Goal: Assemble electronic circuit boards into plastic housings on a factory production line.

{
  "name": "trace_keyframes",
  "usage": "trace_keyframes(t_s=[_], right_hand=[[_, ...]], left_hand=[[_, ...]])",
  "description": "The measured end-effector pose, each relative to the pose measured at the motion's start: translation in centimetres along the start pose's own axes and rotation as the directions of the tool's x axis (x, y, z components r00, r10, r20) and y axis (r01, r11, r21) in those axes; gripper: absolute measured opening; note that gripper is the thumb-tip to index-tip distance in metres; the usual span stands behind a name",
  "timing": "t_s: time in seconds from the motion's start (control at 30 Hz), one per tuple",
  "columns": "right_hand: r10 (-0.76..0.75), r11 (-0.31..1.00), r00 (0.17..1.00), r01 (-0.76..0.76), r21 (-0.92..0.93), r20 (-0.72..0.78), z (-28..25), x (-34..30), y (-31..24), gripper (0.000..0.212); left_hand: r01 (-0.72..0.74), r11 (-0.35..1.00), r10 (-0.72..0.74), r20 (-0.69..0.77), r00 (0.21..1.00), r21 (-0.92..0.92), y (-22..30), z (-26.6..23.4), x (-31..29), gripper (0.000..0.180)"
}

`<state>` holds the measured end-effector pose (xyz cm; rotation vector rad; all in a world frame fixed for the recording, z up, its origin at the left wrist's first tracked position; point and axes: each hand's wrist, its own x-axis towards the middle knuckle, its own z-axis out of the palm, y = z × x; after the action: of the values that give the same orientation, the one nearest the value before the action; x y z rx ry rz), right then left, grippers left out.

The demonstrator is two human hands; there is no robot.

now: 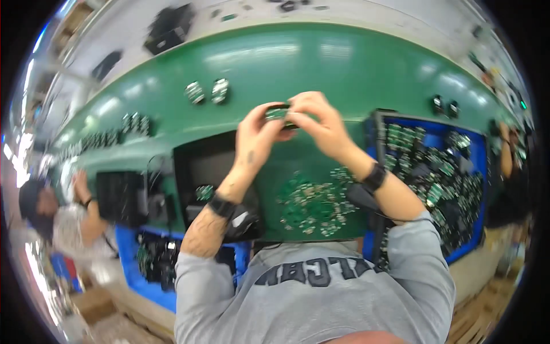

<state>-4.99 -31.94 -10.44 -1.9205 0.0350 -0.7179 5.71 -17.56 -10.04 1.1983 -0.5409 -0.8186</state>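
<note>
Above the middle of the green table, my left hand (256, 135) is closed around a small green circuit board (276, 114) that appears to sit in a dark casing. My right hand (322, 123) meets it from the other side, thumb and fingers pinched at the board's right end. Those fingertips partly cover the piece, and blur hides its details. Nearer my body, below the hands, lies a loose pile of green circuit boards (315, 203). Left of the pile and partly behind my left forearm is a black tray (186, 172) with a few boards in it.
A blue bin (482, 172) heaped with boards and black parts stands at right. Another blue bin (137, 281) sits lower left. Two rounded assemblies (220, 90) and a row of small parts (103, 139) rest on the table (298, 57). People work at both ends.
</note>
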Motion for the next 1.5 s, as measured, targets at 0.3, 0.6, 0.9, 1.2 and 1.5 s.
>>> trace_keyframes(t_s=[0.3,0.6,0.9,1.2,1.5], right_hand=[[0.042,0.996,0.997,-0.036,-0.084,0.061,0.9,-0.4,0.5,0.01],[-0.036,0.974,0.994,0.059,-0.221,0.107,0.7,-0.3,0.4,0.008],[-0.112,0.957,0.991,0.128,-0.26,0.076,0.7,-0.3,0.4,0.005],[-0.129,0.964,0.99,0.139,-0.227,0.058,0.8,-0.3,0.4,0.004],[-0.116,0.956,0.991,0.128,-0.265,0.06,1.0,-0.6,0.3,0.004]], left_hand=[[-0.066,0.995,0.067,-0.017,0.998,0.074,-0.8,-1.0,-1.2,0.033],[-0.11,0.989,0.113,-0.028,0.993,0.099,-1.6,-0.9,-1.1,0.033],[-0.135,0.979,0.145,-0.057,0.988,0.156,-1.5,-0.6,-1.2,0.034],[-0.175,0.962,0.192,-0.062,0.979,0.209,-2.0,-0.5,-1.4,0.034],[-0.168,0.963,0.19,-0.087,0.978,0.213,-2.2,-0.8,-1.1,0.035]])
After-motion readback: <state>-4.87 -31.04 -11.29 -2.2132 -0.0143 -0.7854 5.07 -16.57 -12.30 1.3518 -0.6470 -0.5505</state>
